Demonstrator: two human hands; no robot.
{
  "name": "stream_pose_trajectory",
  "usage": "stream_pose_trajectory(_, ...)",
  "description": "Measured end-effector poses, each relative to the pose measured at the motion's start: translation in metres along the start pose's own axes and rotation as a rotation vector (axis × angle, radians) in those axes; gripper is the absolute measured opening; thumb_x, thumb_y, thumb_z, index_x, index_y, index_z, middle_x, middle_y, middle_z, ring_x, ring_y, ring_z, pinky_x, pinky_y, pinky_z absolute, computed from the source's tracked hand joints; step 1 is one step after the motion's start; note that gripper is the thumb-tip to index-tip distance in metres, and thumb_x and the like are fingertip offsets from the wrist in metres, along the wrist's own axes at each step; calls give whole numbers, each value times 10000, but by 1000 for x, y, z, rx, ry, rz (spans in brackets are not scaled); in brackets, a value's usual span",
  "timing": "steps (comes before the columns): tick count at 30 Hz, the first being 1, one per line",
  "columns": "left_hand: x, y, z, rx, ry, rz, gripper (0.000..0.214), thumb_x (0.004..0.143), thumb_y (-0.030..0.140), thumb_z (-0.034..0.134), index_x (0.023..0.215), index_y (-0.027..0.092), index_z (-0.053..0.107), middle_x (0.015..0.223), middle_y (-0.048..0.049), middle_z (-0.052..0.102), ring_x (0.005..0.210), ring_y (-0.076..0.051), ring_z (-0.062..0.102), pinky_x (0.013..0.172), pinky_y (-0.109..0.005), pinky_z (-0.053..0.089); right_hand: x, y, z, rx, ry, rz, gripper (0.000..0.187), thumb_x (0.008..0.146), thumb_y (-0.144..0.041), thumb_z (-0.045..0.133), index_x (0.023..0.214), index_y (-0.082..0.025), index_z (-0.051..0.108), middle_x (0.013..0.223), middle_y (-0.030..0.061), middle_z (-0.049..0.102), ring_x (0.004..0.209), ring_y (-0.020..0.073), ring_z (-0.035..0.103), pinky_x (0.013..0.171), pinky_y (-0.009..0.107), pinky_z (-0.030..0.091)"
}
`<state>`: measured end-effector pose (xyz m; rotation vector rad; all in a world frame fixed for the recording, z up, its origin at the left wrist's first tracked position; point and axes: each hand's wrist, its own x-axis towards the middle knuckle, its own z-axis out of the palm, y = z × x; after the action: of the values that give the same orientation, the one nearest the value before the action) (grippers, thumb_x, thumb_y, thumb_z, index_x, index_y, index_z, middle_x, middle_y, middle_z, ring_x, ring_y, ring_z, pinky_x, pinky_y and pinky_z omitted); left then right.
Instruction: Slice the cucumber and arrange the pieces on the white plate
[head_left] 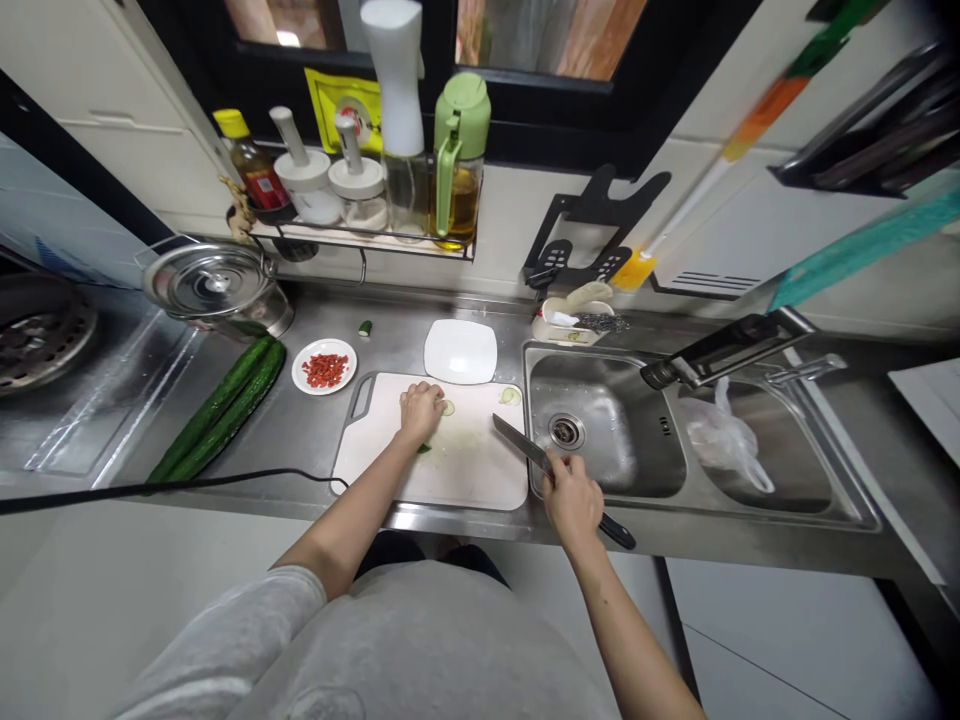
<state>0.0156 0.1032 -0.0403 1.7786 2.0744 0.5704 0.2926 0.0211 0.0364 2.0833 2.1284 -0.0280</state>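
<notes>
My left hand [422, 409] is over the white cutting board [472, 470], its fingers curled down on a piece of cucumber [449, 408]. Only a pale cut face shows beside the fingertips; the hand covers the rest. A small dark green bit [424, 448] lies by the wrist. My right hand [573, 498] is wrapped round a kitchen knife [519, 438] with a black handle. Its blade points up and left over the board's right side, apart from my left hand. A few cucumber slices [510, 397] lie at the board's upper right corner.
Behind the board stands a white square plate [460, 351]. To the left are a small plate of chopped red pieces [325, 368], a cucumber end [365, 328], whole cucumbers [217, 410] and a lidded steel pot [217, 285]. A double sink [607, 430] borders the right. A black cable [187, 487] reaches the board.
</notes>
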Motion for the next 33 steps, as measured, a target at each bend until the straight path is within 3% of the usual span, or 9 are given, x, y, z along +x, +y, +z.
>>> stream_pose_trajectory(6,0,-5,0,-44,16,-35,127,815,330,600,792,232,676,924,-75,609,983,-259,492,855,-410,367,6,-14,2,114,-38,8,366,873,-272,521,1234,-285,580,1068,42,553,694,116,538,652,263,327)
stream_pose_trajectory(10,-9,-16,-6,-196,187,-101,142,838,320,566,860,234,677,923,-59,623,945,-231,528,851,-386,409,7,-21,5,258,-58,47,314,905,-283,473,1186,-271,612,1056,38,561,734,117,547,639,244,327)
stream_pose_trajectory(15,-51,-33,-16,-432,408,-132,182,857,310,521,934,192,637,900,-52,620,779,-154,579,725,-300,482,9,-32,9,388,-85,56,297,935,-305,395,1052,-175,635,1013,69,597,795,152,560,637,239,339)
stream_pose_trajectory(19,-94,-38,-12,-462,396,-66,170,863,299,526,912,177,635,888,-55,623,777,-137,597,690,-269,502,13,-44,14,509,-99,-55,267,914,-298,392,916,-147,612,911,81,631,823,177,572,684,237,365)
stream_pose_trajectory(22,-113,-38,-3,-469,383,20,176,875,294,520,925,177,642,900,-61,636,803,-137,607,709,-273,517,14,-56,15,569,-190,-126,276,921,-325,368,888,-162,588,775,46,638,738,174,582,634,230,354)
stream_pose_trajectory(25,-117,-37,5,-480,397,72,182,885,275,513,955,178,650,916,-70,653,842,-143,617,737,-287,528,12,-70,12,541,-294,-171,279,941,-325,345,917,-165,572,734,33,641,707,165,593,603,221,329)
stream_pose_trajectory(33,-109,-40,13,-463,433,178,152,871,264,555,901,202,691,886,-57,692,858,-153,635,787,-326,538,-3,-104,-15,238,-455,-310,249,973,-300,324,1043,-152,512,877,101,664,799,186,625,618,248,313)
